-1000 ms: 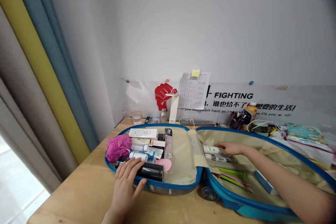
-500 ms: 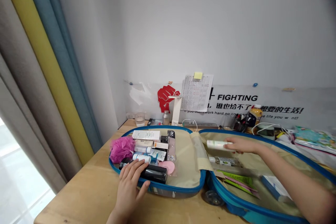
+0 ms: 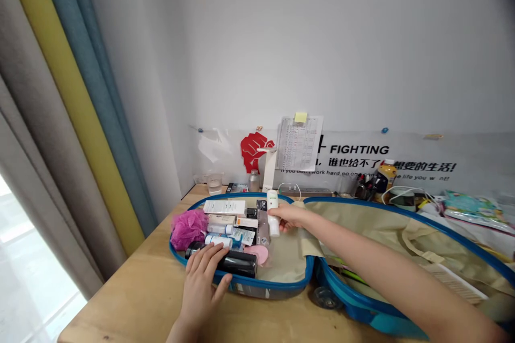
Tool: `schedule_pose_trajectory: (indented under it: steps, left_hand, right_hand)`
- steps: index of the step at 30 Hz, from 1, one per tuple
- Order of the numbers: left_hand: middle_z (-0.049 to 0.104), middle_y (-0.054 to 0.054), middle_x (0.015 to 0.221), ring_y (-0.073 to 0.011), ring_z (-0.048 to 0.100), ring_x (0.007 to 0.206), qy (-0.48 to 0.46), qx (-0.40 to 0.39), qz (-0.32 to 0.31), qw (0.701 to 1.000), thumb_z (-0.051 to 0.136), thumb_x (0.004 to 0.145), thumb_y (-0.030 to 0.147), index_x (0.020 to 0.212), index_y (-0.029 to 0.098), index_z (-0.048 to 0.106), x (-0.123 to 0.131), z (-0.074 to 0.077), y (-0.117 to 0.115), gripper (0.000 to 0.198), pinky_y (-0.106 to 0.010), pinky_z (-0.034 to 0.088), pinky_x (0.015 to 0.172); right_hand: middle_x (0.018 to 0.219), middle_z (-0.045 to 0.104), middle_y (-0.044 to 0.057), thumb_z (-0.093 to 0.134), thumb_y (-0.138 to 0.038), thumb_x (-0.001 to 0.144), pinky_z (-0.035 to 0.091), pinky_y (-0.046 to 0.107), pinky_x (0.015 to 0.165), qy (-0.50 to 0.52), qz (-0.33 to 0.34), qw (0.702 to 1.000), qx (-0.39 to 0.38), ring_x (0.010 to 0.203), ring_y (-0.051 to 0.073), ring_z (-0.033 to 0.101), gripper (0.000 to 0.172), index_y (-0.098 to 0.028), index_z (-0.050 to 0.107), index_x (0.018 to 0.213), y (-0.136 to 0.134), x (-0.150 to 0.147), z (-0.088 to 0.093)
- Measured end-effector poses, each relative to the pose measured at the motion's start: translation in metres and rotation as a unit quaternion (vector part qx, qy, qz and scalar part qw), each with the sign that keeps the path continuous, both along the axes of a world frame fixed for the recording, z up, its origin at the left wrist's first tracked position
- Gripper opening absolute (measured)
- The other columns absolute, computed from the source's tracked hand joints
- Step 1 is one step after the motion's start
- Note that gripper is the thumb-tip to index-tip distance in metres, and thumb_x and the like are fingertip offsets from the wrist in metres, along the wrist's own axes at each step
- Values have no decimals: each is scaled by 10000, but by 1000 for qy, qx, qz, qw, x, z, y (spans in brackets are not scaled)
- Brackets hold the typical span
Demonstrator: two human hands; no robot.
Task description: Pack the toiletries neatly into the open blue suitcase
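My right hand (image 3: 290, 216) is closed around a white bottle (image 3: 272, 203), which stands roughly upright over the left half of an open blue-rimmed suitcase (image 3: 287, 278). My left hand (image 3: 204, 273) lies with fingers stretched out, their tips on a black cylinder (image 3: 237, 264) at the near side of that half. Around it are a pink bath puff (image 3: 189, 229), a white box (image 3: 224, 207), a small white-and-blue bottle (image 3: 219, 241), a pink round item (image 3: 258, 253) and a clear packet (image 3: 263, 228). My right forearm hides part of the suitcase's other half.
The suitcase's right half (image 3: 362, 217) holds a ridged white item (image 3: 456, 284). A suitcase wheel (image 3: 326, 297) rests on the wooden table (image 3: 132, 300). Along the wall stand a white lamp (image 3: 270, 169), a plastic cup (image 3: 214, 184) and a yellow-labelled bottle (image 3: 386, 174).
My right hand has carried the white bottle left, from the suitcase's right half to its left half, turning it from lying to upright. My left hand has stayed nearly still.
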State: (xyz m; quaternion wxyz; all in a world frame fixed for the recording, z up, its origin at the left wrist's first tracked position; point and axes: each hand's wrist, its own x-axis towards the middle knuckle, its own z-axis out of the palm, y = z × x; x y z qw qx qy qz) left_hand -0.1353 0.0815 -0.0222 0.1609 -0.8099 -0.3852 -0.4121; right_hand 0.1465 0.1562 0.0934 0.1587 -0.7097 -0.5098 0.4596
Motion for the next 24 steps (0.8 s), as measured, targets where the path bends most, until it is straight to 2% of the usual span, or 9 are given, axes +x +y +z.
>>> schedule_pose_trajectory:
  steps: [6, 9, 12, 15, 19, 21, 24]
  left_hand:
    - [674, -60, 1216, -250, 594, 1128, -1, -14, 5, 1000, 524, 894, 414, 1234, 254, 605, -1, -2, 1, 385, -389, 400, 960]
    - [676, -58, 1218, -248, 594, 1130, -1, -11, 2, 1000, 513, 904, 419, 1232, 251, 603, -1, -1, 0, 379, -393, 397, 959]
    - [682, -58, 1209, -244, 594, 1126, -3, 2, -1, 1000, 488, 919, 416, 1224, 242, 602, 0, 0, 0, 369, -392, 388, 957]
    - [684, -59, 1198, -245, 594, 1122, 0, 6, -2, 1000, 494, 915, 412, 1228, 242, 600, 0, 0, 0, 372, -383, 391, 947]
    - [684, -59, 1189, -250, 594, 1121, 4, 2, 0, 1000, 512, 904, 417, 1230, 248, 608, -1, -2, 0, 380, -383, 399, 950]
    - [684, -58, 1190, -248, 593, 1123, 2, 2, -1, 1000, 515, 903, 423, 1229, 249, 609, -1, -3, 1, 381, -382, 396, 957]
    - [687, -52, 1185, -244, 598, 1113, -3, 6, -1, 1000, 507, 907, 430, 1223, 257, 608, -2, -2, 1, 374, -374, 391, 956]
  right_hand:
    - [1051, 633, 52, 550, -399, 926, 551, 315, 721, -30, 24, 999, -33, 847, 132, 628, 338, -151, 578, 1154, 8, -31, -14]
    - [1056, 635, 54, 553, -396, 925, 553, 323, 732, -49, 44, 997, -31, 854, 136, 631, 342, -152, 576, 1164, 1, -32, -18]
    - [1014, 643, 44, 563, -388, 921, 552, 310, 712, -74, 70, 995, -16, 822, 126, 631, 316, -146, 592, 1122, -6, -22, -13]
    - [984, 647, 38, 542, -413, 929, 547, 303, 704, -108, 74, 991, 43, 795, 117, 627, 321, -146, 600, 1098, -10, 8, 5]
    - [1015, 642, 44, 506, -427, 945, 543, 309, 726, -178, 57, 975, 123, 811, 119, 622, 334, -162, 587, 1131, -17, 76, 31]
    - [1024, 641, 46, 519, -412, 941, 542, 322, 749, -218, 65, 966, 119, 838, 127, 624, 319, -158, 591, 1120, -25, 113, 34]
    - [1021, 646, 42, 569, -370, 918, 541, 340, 782, -271, 110, 954, 67, 869, 137, 628, 273, -151, 612, 1074, -44, 154, 20]
